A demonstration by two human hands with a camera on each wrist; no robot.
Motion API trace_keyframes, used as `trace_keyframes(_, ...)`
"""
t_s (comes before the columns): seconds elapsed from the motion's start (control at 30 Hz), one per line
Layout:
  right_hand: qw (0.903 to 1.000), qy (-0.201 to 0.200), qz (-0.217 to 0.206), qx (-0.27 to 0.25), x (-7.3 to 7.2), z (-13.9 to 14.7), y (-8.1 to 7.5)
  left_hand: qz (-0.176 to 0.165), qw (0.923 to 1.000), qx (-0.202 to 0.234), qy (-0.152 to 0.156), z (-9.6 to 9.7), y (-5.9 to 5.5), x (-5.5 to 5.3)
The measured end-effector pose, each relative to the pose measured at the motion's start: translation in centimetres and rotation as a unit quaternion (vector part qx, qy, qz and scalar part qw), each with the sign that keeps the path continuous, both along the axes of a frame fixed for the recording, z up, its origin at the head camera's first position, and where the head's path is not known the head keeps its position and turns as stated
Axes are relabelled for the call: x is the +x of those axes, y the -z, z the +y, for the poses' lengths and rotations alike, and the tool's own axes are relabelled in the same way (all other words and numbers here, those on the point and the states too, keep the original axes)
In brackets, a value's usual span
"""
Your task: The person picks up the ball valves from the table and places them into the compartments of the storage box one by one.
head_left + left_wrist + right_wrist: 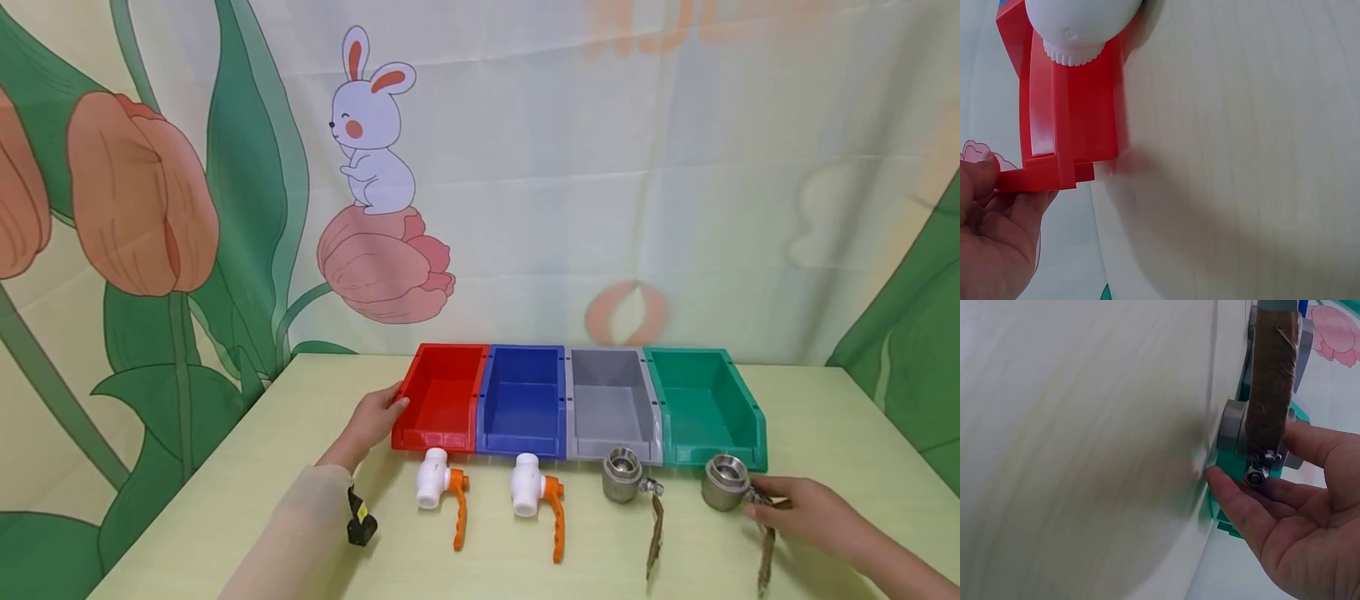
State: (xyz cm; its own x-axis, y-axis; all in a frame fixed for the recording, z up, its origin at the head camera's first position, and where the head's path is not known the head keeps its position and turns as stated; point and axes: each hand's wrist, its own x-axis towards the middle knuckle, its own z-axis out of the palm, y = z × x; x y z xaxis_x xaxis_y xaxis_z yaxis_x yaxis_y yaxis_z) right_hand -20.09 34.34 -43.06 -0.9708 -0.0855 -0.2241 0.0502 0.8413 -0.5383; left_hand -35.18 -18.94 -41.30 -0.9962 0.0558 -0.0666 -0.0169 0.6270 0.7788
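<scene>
My left hand grips the outer side wall of the red bin, thumb above the rim and fingers below it in the left wrist view. At the far right, my right hand is around the handle end of a metal ball valve. In the right wrist view, its fingers are spread beside the valve's stem, and the brown-wrapped lever partly hides the contact. Another metal ball valve stands to the left. Two white ball valves with orange levers lie before the red and blue bins.
Blue, grey and green bins join the red one in a row at the table's back. A black strap with a small device is on my left wrist. Behind the table hangs a printed cloth.
</scene>
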Motion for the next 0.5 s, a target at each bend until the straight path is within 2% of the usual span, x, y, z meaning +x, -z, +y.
trace_keyframes(0.13, 1.0, 0.001, -0.008, 0.004, -0.17, -0.33, 0.03, -0.01, 0.9998, 0.018, -0.006, 0.0, 0.11, 0.22)
trace_keyframes(0.5, 0.9995, 0.005, 0.003, 0.03, -0.77, -0.86, 0.12, -0.001, 0.9999, 0.015, -0.005, -0.09, 0.01, 0.53)
